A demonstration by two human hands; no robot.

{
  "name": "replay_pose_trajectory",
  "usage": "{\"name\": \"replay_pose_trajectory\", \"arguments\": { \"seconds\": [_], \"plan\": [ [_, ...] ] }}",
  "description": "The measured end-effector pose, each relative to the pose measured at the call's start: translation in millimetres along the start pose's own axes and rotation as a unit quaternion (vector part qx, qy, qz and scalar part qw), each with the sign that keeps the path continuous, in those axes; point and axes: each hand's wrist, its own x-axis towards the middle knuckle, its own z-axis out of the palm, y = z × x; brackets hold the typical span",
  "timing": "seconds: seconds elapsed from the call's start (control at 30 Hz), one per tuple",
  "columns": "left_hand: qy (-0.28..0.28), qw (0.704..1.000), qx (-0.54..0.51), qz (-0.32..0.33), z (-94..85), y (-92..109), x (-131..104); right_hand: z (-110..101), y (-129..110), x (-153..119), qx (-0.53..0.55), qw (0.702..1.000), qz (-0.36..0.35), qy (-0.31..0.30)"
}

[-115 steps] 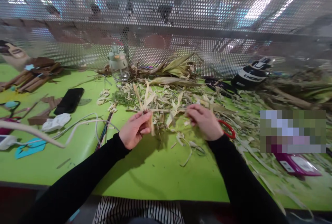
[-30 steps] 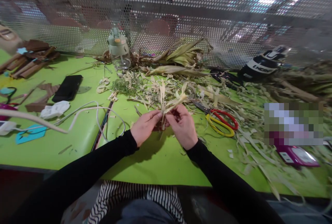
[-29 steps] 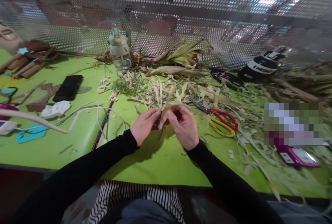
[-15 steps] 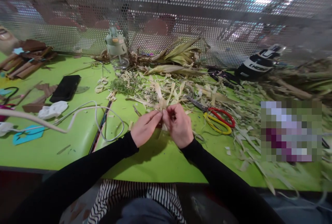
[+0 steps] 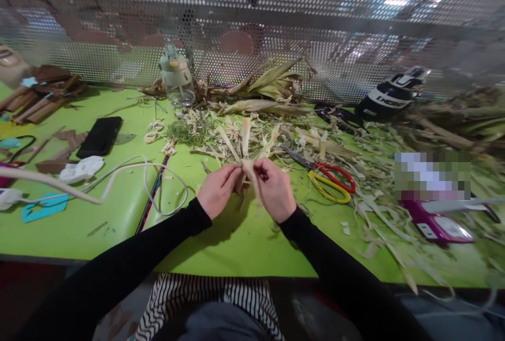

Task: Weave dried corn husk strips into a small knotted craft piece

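Both hands meet over the green table, pinching pale dried corn husk strips [image 5: 246, 138] that fan out upward and away from me. My left hand [image 5: 219, 188] is closed on the left side of the strips' gathered base. My right hand [image 5: 274, 188] grips the base from the right, thumb and forefinger together. One wider strip folds down between the two hands. Under the fingers, the lower end of the bundle is mostly hidden. Scissors [image 5: 331, 182] with one red and one yellow handle lie just right of my right hand, blades pointing to the strips.
Husk scraps [image 5: 221, 125] cover the table behind the hands, with whole dried husks [image 5: 272, 86] at the back. A clear bottle [image 5: 177, 80] and a black bottle [image 5: 389, 96] stand before the perforated metal screen [image 5: 221, 41]. Leftward lie a phone [image 5: 100, 137] and a white cable [image 5: 147, 183].
The husk strips now stand more upright and spread apart. My fingers have shifted on the base, and a wider strip shows folded down between the hands.
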Motion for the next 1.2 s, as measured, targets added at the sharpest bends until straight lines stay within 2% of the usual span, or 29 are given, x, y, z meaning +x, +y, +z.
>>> {"name": "replay_pose_trajectory", "arguments": {
  "seconds": [0.1, 0.27, 0.43, 0.6, 0.67, 0.77, 0.9, 1.0, 1.07, 1.13, 1.2],
  "plan": [
    [-0.013, 0.999, 0.025, 0.041, 0.2, -3, 1, -1, 3, 4, 0.044, 0.999, 0.031, -0.001],
    [-0.033, 0.999, -0.027, -0.002, 1.6, -3, 5, 2, 7, 7, 0.131, 0.989, 0.06, -0.016],
    [-0.031, 0.997, -0.06, -0.039, 1.6, -5, 8, 0, 3, 4, 0.126, 0.991, 0.036, -0.039],
    [-0.039, 0.998, 0.023, -0.04, -0.8, -12, 7, -11, -5, 7, 0.042, 0.998, -0.022, 0.027],
    [-0.061, 0.996, 0.059, -0.026, -1.0, -13, 4, -14, -5, 11, 0.053, 0.998, 0.001, 0.044],
    [-0.108, 0.989, 0.096, -0.008, -0.7, -12, 1, -16, 0, 16, 0.145, 0.986, 0.072, 0.049],
    [-0.149, 0.985, 0.088, -0.03, 0.8, -11, 0, -17, 4, 17, 0.218, 0.969, 0.11, 0.036],
    [-0.122, 0.99, 0.022, -0.069, 3.3, -9, 1, -20, 0, 15, 0.163, 0.984, 0.072, 0.021],
    [-0.074, 0.993, -0.034, -0.087, 4.7, -6, 2, -23, -5, 12, 0.081, 0.995, 0.02, 0.053],
    [-0.027, 0.993, -0.083, -0.085, 4.9, -3, 3, -23, -9, 9, 0.0, 0.994, -0.028, 0.11],
    [-0.005, 0.993, -0.1, -0.064, 4.0, -2, 4, -19, -11, 5, -0.056, 0.991, -0.053, 0.11]
  ]
}}
